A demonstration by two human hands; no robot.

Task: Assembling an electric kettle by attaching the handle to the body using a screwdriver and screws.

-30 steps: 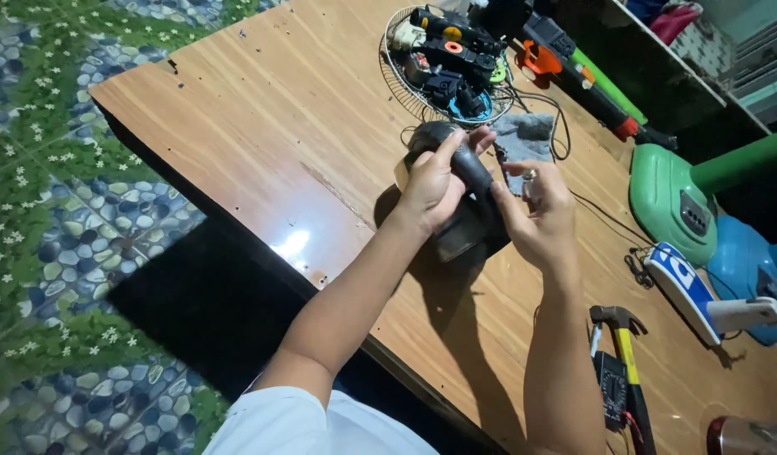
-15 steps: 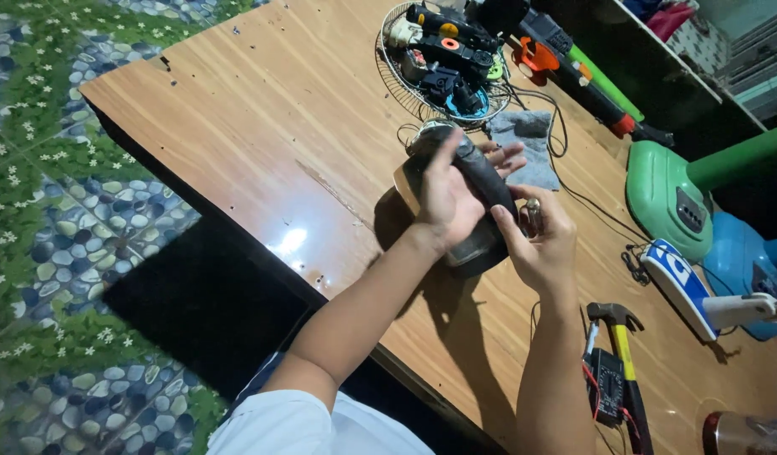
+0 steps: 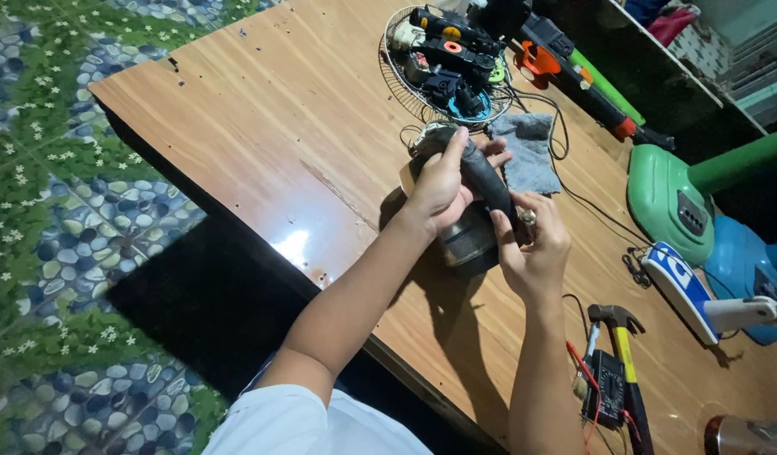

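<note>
A dark, grimy fan motor point(image 3: 471, 234) stands on the wooden table point(image 3: 270, 118), near its middle. My left hand point(image 3: 443, 181) wraps over the top of the motor housing from the left. My right hand point(image 3: 533, 244) grips the motor's right side, with a small metal part at the fingertips. The lower body of the motor shows between both hands; its top is hidden by my fingers.
A grey rag point(image 3: 527, 147) lies just behind the motor. A wire fan guard point(image 3: 446, 59) holding dark parts sits further back. A green fan base point(image 3: 671, 198), a blue one point(image 3: 747, 270), a hammer point(image 3: 624, 354) and a multimeter point(image 3: 606, 388) lie to the right.
The view has shifted slightly. Both hands have stayed on the motor, with my left hand sliding further over its top and my right hand settling lower on its right side.
</note>
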